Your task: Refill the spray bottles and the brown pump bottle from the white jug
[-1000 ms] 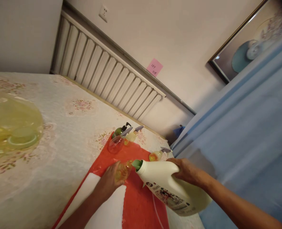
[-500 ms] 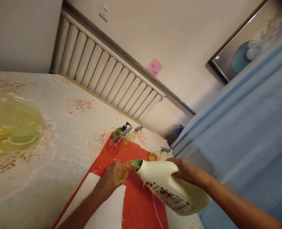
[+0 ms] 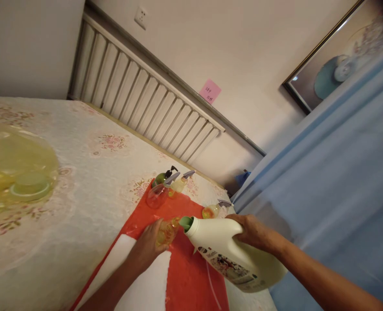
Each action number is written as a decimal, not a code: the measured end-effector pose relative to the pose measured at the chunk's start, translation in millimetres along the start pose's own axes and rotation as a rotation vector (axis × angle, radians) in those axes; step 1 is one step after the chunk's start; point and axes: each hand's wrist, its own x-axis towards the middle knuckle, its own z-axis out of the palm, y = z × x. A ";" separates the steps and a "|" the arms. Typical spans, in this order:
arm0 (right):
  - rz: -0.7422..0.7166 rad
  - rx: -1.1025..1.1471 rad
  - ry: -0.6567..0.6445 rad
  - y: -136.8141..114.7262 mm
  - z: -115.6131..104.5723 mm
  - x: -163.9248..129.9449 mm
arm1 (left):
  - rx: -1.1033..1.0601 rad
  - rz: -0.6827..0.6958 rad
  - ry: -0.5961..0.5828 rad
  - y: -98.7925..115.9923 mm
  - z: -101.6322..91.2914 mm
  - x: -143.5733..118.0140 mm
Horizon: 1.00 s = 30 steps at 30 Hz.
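Note:
My right hand (image 3: 251, 232) grips the handle of a large white detergent jug (image 3: 233, 254), tilted so its green spout (image 3: 186, 223) points left and down. The spout sits right at the mouth of a small clear yellowish bottle (image 3: 167, 230), which my left hand (image 3: 147, 246) holds on a red mat (image 3: 191, 276). Yellow liquid shows inside the small bottle.
Behind, on the red mat's far corner, stand a green pump bottle (image 3: 161, 176), a clear pinkish spray bottle (image 3: 157, 193) and a yellowish one (image 3: 179, 184). Another spray bottle (image 3: 212, 210) lies near the jug. A white cloth (image 3: 146, 285) overlaps the mat. A yellow-green plastic cover (image 3: 16, 172) sits at left, blue fabric (image 3: 333, 194) at right.

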 end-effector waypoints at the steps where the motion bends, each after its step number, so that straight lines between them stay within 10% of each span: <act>1: -0.002 0.002 0.000 0.6 0.1 0.0 | -0.001 0.001 0.000 0.2 -0.2 0.0; 30: -0.022 0.244 0.095 14.1 31.5 -5.2 | -0.041 0.007 0.035 11.5 -7.6 -0.7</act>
